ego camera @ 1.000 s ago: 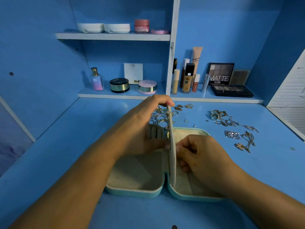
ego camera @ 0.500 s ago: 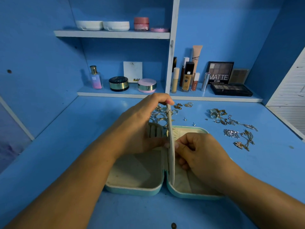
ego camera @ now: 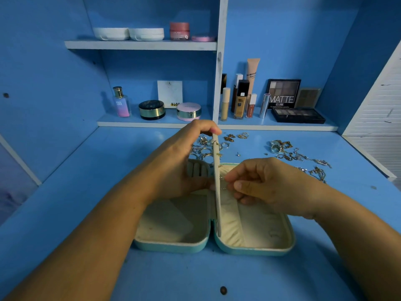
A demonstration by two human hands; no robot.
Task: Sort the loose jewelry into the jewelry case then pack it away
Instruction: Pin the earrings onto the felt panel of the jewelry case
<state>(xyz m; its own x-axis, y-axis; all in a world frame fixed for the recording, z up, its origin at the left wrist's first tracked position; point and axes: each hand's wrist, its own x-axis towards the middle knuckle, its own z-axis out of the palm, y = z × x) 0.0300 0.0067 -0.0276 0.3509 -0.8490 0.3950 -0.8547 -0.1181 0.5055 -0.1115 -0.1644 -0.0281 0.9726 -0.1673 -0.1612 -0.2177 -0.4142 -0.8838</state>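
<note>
In the head view, the open jewelry case (ego camera: 171,246) lies flat on the blue table (ego camera: 71,192), near and central, with its two cream-lined halves side by side. A cream divider flap (ego camera: 217,205) stands upright along the hinge and is seen edge-on, so neither face can be read. The left hand (ego camera: 180,168) holds the flap, with a fingertip curled over its far top edge and the thumb pressed on its left face. This hand hides most of the ring rolls (ego camera: 198,168) in the far left half. The right hand (ego camera: 267,183) pinches thumb and forefinger together on a tiny metal piece (ego camera: 224,181) at the flap's right face. The piece is too small to identify. Both forearms are cut off by the near edge.

Loose rings (ego camera: 205,148) lie just beyond the case, partly behind the flap. Tangled chains (ego camera: 303,157) lie far right, their links blurred together.

On the shelf, an eyeshadow palette (ego camera: 283,93) reads "MATTE", a white card (ego camera: 170,94) reads "NUDE", and a pink bottle (ego camera: 122,104) reads "SB". Writing on the other tubes is illegible.
</note>
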